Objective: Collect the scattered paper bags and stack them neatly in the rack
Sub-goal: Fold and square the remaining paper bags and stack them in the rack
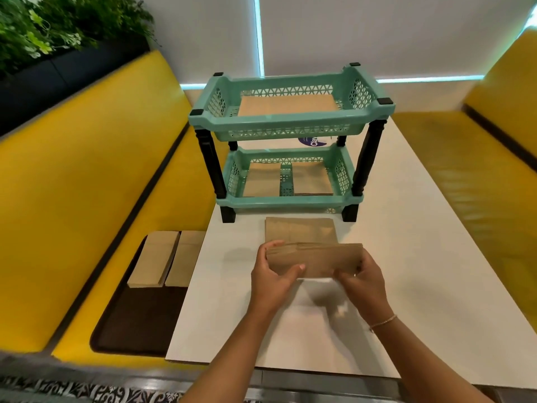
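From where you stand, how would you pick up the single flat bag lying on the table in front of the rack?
The flat bag lies flush on the table, so a top pinch probably fails. Its near edge is hidden behind the held stack; take a free side edge, likely the right, lifting it with fingertips.

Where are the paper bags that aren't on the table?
Two stacks of paper bags lie side by side on the dark mat on the yellow bench, left of the white table.

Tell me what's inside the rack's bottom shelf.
The bottom shelf holds two flat stacks of brown paper bags, side by side with a gap between. How many bags each stack holds cannot be seen.
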The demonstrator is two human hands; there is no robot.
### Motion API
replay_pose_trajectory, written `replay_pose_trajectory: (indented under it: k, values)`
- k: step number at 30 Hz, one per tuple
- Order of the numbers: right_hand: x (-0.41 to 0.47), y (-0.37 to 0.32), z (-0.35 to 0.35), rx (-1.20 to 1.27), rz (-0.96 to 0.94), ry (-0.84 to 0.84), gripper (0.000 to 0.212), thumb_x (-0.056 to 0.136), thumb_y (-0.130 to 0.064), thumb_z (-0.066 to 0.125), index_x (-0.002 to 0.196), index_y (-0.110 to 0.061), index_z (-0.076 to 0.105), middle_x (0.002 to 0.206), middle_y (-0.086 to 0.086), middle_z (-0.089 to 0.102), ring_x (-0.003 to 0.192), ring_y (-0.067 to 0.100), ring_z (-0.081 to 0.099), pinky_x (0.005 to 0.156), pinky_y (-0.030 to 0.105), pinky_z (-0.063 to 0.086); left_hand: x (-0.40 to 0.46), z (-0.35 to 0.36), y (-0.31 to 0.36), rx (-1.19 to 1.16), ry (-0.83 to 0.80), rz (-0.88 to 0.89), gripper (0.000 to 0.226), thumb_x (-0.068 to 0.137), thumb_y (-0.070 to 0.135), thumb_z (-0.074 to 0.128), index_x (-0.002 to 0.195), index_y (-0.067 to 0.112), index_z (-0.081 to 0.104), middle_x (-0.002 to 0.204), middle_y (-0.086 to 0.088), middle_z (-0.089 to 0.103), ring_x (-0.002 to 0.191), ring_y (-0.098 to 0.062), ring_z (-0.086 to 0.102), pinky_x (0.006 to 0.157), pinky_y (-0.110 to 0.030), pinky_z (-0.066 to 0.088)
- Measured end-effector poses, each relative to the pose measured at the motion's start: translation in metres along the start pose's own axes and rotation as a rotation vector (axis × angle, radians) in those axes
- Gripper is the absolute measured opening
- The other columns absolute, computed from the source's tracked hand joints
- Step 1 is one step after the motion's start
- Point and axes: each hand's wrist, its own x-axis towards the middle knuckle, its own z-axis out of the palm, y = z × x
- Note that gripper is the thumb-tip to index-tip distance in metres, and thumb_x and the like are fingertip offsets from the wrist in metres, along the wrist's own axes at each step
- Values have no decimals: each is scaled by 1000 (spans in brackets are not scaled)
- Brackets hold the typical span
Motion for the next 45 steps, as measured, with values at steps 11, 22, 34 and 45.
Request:
replay_pose_trajectory:
  k: [11,22,34,45]
  values:
    - [22,-56,-19,458,56,-28,43,68,17,69,87,-20,58,75,2,61,68,12,58,67,23,52,33,-29,43,603,-383,38,22,76,5,72,88,22,63,89,4,66,84,-15,62,77,-24,50]
    - [-11,-12,16,141,49,-218,31,74,9,70,92,-16,66,88,4,70,82,21,64,72,28,51,-6,16,-5,72,-164,-143,32,71,8,73,99,22,63,95,2,70,93,-16,66,82,-34,56]
    - [6,-4,17,-309,-26,-284,32,83,-9,67,113,-2,61,103,5,64,92,19,59,58,7,36,0,16,15,-91,-159,-147,37,72,1,77,97,23,62,89,7,69,83,-7,66,69,-17,55]
    - [26,-51,-29,36,-131,-264,40,79,10,64,88,-28,60,87,-7,63,76,3,58,75,19,50,22,-42,32,-221,-102,-86,27,70,-12,71,84,11,65,73,5,73,67,-9,68,65,-20,56]
